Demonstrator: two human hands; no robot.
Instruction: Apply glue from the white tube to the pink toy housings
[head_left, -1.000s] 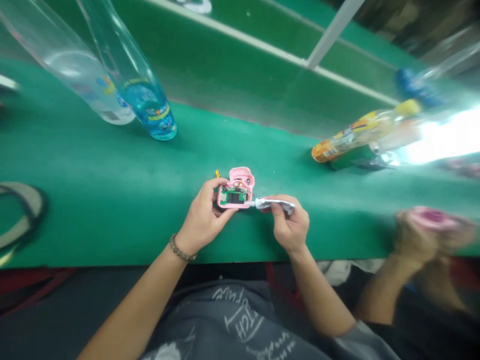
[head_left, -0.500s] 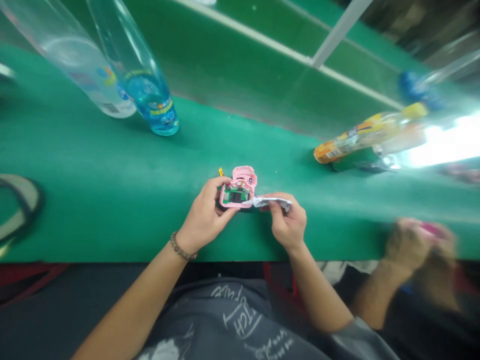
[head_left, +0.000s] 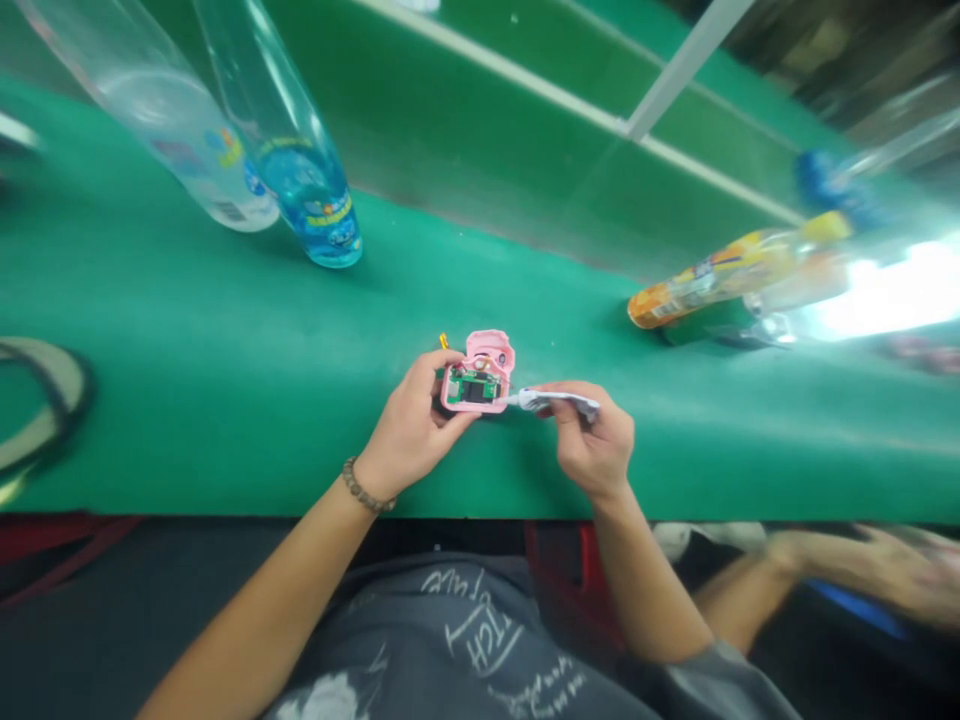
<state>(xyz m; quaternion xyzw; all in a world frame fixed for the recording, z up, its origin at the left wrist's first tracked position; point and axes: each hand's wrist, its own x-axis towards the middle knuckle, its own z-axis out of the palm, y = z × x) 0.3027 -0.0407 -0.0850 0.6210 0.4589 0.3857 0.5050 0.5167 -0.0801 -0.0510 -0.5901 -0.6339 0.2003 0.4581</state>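
Observation:
A small pink casing (head_left: 491,345) lies open over the green table, its green circuit board (head_left: 472,387) facing up. My left hand (head_left: 409,420) is closed round the casing's left side, fingers above and thumb below. In my right hand (head_left: 592,435) is a whitish tube (head_left: 555,401), pinched between thumb and fingers. The tube's narrow tip points left and reaches the lower right edge of the casing. A short yellow-orange strip (head_left: 444,341) sticks up behind my left fingers.
Bottles with clear (head_left: 225,190) and blue liquid (head_left: 330,220) stand at the back left. An orange-labelled bottle (head_left: 675,295) is at the back right. A ring-shaped object (head_left: 45,400) lies far left. Another person's blurred arm (head_left: 832,560) is at lower right.
My right hand has moved slightly right with the tube, whose tip has drawn back toward the casing's edge. The other person's hands have moved down and right, off the table.

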